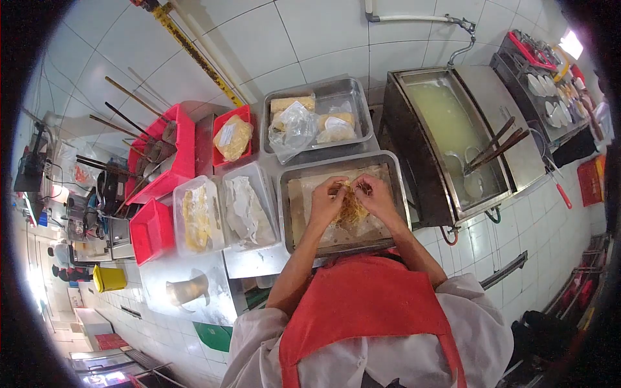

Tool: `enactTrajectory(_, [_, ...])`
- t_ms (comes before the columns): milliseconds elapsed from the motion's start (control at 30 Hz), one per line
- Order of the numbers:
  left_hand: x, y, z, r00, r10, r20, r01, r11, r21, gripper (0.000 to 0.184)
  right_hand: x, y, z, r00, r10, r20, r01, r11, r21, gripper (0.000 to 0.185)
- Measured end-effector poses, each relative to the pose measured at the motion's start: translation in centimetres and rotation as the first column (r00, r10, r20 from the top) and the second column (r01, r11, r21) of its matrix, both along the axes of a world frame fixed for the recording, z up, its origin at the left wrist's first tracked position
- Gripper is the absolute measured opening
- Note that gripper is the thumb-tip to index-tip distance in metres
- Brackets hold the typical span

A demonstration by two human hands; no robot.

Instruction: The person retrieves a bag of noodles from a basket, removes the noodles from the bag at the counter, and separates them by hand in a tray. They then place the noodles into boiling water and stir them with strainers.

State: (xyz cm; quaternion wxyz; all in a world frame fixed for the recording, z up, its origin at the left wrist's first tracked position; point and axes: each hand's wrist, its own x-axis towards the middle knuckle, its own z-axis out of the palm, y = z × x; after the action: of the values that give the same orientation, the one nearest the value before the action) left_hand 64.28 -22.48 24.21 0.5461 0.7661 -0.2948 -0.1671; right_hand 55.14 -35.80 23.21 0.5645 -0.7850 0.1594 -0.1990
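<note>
Tubs (268, 202) and a vat (411, 152) flank the tray (303, 216) of yellowish strands (350, 211)

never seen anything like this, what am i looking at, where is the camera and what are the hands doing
There is no robot here: the picture comes from one camera worn on a person's head, looking forward and down, and its wide lens bends the edges. The red apron at the bottom is the wearer's. The left hand and right hand are bare and meet over a metal tray, fingertips pinching a tangle of thin yellowish strands. The exact grip is partly hidden. Beyond it, a second tray holds plastic-wrapped packages. To the left stand two clear plastic tubs; to the right, a metal tank of pale liquid.
</note>
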Motion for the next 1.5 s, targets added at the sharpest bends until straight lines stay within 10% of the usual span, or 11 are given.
enactTrajectory(367, [0.9, -0.3, -0.5, 1.0, 0.005, -0.023, -0.006, 0.999, -0.031, 0.022, 0.0, 0.0, 0.8, 0.998, 0.046, 0.031, -0.043, 0.995, -0.088, 0.013])
enactTrajectory(1233, [0.5, -0.2, -0.5, 0.961, -0.039, -0.273, -0.008, 0.985, -0.17, 0.029, -0.1, -1.1, -1.5, 0.99, 0.143, -0.011, -0.13, 0.927, 0.35, 0.025])
enactTrajectory(1500, [0.4, 0.1, -0.1, 0.94, -0.015, -0.341, -0.062, 0.975, -0.214, 0.034, 0.0, -1.7, -2.8, 0.996, 0.078, -0.05, -0.067, 0.979, 0.193, 0.029])
